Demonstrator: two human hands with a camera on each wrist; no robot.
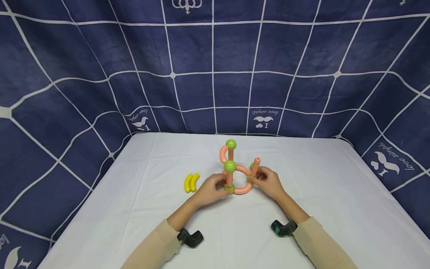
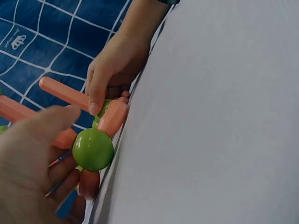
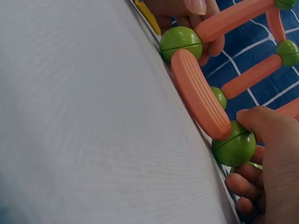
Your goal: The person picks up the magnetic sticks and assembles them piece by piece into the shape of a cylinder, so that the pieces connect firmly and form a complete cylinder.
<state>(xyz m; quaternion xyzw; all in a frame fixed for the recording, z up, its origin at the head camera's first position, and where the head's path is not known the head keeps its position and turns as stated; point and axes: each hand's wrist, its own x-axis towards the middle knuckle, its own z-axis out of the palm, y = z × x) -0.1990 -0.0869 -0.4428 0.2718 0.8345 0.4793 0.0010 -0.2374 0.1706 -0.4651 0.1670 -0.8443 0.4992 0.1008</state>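
A toy frame of orange rods and green balls stands on the table, its base a ring of curved orange rods. At its left front my left hand holds the base around a green ball and the foot of an upright rod, which carries another green ball. My right hand pinches a green ball on the ring's right side. From there a bare-topped orange rod rises, leaning slightly. A curved rod meets the ball atop the rear upright.
Two yellow curved pieces lie side by side on the white tablecloth, left of my left hand. Behind the table hangs a dark blue curtain with white lines. Each wrist wears a black camera mount.
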